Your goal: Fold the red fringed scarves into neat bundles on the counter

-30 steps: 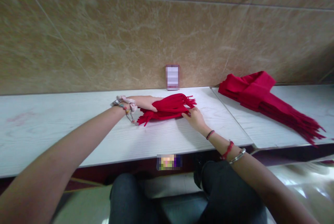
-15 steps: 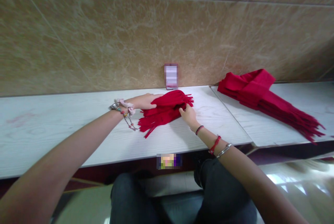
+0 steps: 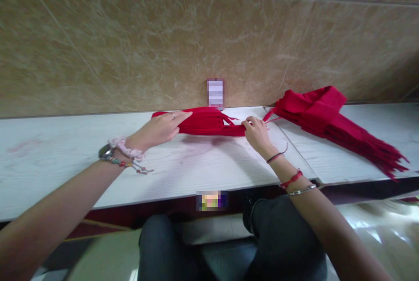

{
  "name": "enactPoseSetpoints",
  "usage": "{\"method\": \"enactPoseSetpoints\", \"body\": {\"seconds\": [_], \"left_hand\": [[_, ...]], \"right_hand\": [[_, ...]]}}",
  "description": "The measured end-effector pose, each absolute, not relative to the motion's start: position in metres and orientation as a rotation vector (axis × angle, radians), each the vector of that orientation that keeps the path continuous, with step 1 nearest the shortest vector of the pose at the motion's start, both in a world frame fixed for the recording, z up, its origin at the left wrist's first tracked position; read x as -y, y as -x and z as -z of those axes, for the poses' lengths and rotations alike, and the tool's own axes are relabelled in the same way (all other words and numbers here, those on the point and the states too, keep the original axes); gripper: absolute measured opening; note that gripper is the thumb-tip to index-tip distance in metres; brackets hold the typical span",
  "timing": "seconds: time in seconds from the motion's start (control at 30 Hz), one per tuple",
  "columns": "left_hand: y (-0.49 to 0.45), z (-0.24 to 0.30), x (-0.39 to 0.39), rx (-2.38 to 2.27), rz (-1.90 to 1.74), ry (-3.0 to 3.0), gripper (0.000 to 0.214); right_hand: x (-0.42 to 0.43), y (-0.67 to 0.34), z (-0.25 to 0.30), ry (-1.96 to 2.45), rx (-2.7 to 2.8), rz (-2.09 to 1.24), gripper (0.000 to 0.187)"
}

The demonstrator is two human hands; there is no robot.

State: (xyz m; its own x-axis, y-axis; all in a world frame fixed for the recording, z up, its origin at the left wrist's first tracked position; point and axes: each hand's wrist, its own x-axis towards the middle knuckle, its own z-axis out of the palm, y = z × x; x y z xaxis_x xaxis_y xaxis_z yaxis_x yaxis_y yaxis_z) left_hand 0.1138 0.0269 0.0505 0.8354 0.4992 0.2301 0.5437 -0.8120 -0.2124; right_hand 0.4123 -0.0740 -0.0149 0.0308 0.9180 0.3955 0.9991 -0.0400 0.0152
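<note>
A red fringed scarf [image 3: 203, 122] lies folded into a narrow strip on the white tabletop, close to the wall. My left hand [image 3: 157, 131] grips its left end, with the index finger stretched along the top of the cloth. At the other end, my right hand [image 3: 257, 133] pinches the scarf near its fringe, fingers curled. Some strands stick out past the right fingers towards a second red scarf [image 3: 322, 113], which lies folded with its fringe at the lower right. The left palm hides part of the held cloth.
A brown marbled tile wall [image 3: 131, 49] rises behind the white tabletop [image 3: 59, 154]. A small blurred rectangular item [image 3: 215, 93] stands against it. Below the front edge is another blurred patch [image 3: 211, 201], above my knees. A seam crosses the table on the right.
The bunched scarf is now drawn out into a longer, flatter strip nearer the wall. My left hand has moved left, my right hand right and slightly up. The second scarf lies as before.
</note>
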Motion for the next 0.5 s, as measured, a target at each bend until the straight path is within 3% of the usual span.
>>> {"method": "enactPoseSetpoints", "body": {"seconds": [0.1,0.23,0.33,0.5], "left_hand": [[-0.086,-0.021,-0.014,0.752,0.071,2.785,0.053],[-0.051,0.014,-0.008,0.708,0.095,2.762,0.053],[-0.039,0.022,-0.01,0.743,0.13,2.73,0.054],[-0.036,0.022,-0.02,0.728,0.171,2.768,0.055]], "right_hand": [[0.084,-0.408,0.025,2.021,2.321,0.271,0.034],[0.098,-0.397,0.032,2.059,2.37,0.362,0.034],[0.103,-0.398,0.034,1.931,2.395,0.454,0.035],[0.101,-0.406,0.041,1.786,2.545,0.262,0.044]]}}
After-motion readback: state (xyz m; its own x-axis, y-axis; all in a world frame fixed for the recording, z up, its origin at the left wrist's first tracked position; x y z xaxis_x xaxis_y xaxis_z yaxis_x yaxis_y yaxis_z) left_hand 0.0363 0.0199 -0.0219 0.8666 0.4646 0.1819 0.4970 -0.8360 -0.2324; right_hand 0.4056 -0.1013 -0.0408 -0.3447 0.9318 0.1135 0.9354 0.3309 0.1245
